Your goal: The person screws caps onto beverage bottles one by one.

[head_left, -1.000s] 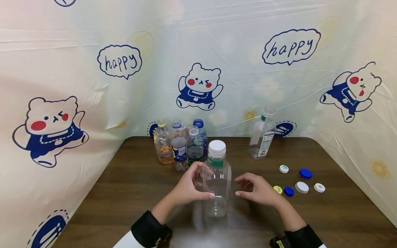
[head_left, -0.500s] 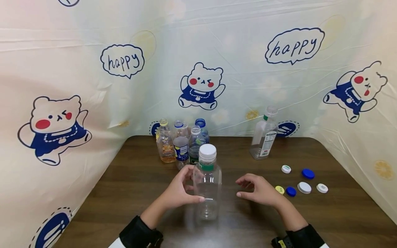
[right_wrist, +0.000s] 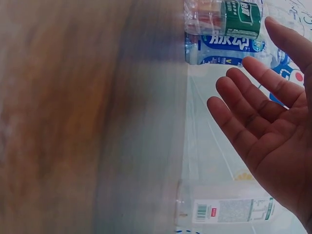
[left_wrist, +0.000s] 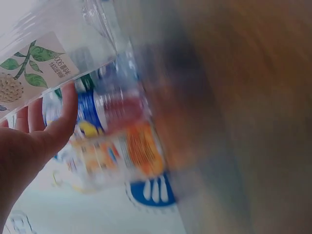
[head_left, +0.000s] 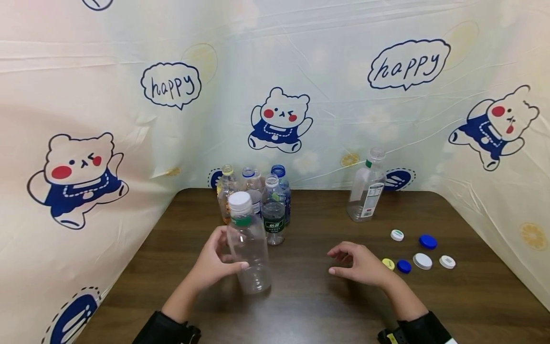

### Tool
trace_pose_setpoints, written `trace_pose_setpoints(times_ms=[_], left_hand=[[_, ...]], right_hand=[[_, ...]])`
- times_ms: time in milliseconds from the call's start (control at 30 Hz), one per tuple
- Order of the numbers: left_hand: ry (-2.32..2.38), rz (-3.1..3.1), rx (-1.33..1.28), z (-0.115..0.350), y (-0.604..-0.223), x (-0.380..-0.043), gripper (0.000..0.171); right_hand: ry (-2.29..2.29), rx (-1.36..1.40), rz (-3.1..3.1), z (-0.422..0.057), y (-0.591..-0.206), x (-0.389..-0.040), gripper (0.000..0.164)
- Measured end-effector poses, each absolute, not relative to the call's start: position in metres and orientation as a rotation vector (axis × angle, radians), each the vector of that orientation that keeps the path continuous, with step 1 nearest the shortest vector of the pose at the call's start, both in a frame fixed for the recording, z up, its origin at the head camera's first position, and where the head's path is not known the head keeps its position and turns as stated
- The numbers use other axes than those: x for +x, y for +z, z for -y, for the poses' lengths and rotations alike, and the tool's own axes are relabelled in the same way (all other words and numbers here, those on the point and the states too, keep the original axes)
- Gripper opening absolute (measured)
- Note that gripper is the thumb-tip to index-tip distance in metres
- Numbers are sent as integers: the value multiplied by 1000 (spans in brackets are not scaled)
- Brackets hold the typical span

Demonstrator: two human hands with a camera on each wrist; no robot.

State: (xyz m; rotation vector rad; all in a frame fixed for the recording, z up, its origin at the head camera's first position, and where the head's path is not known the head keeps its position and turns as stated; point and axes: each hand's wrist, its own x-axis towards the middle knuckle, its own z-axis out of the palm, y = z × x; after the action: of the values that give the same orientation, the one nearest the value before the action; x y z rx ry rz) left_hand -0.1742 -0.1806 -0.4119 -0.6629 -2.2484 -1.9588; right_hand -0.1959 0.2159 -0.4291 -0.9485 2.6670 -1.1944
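My left hand [head_left: 214, 260] grips a large clear plastic bottle [head_left: 249, 246] with a white screw cap [head_left: 239, 202] and a green neck band. The bottle leans a little, its cap toward the left. In the left wrist view my fingers [left_wrist: 69, 105] curl against the bottle's side, under a label with a leafy plant print. My right hand [head_left: 358, 263] hovers over the right middle of the table, holding nothing. Its fingers look loosely spread in the right wrist view. Just right of it lie a yellow cap [head_left: 388, 264] and a blue cap [head_left: 404, 266].
Several uncapped bottles stand grouped at the back left, among them a small green-labelled one [head_left: 274, 224] and a blue one [head_left: 287, 191]. Another uncapped clear bottle [head_left: 361, 191] stands at the back right. More white and blue caps [head_left: 427, 241] lie on the wooden table [head_left: 318, 315].
My left hand has carried the capped bottle leftward, from the middle to in front of the bottle group, and the bottle now leans. The right hand has barely moved.
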Motion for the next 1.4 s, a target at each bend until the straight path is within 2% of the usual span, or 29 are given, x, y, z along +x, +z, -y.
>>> trace_pose_setpoints(times_ms=[300, 600, 933, 1400], left_hand=[[-1683, 2309, -181, 225, -404, -184, 76], [-1407, 2304, 224, 266, -390, -212, 88], [-1546, 2322, 434, 302, -392, -228, 104], [-1558, 2259, 592, 319, -407, -234, 103]], right_hand=[[-1193, -940, -2659, -217, -427, -194, 40], [-1217, -965, -2634, -216, -426, -194, 39], [-1218, -970, -2629, -216, -426, -192, 37], [-1215, -933, -2624, -219, -428, -192, 40]])
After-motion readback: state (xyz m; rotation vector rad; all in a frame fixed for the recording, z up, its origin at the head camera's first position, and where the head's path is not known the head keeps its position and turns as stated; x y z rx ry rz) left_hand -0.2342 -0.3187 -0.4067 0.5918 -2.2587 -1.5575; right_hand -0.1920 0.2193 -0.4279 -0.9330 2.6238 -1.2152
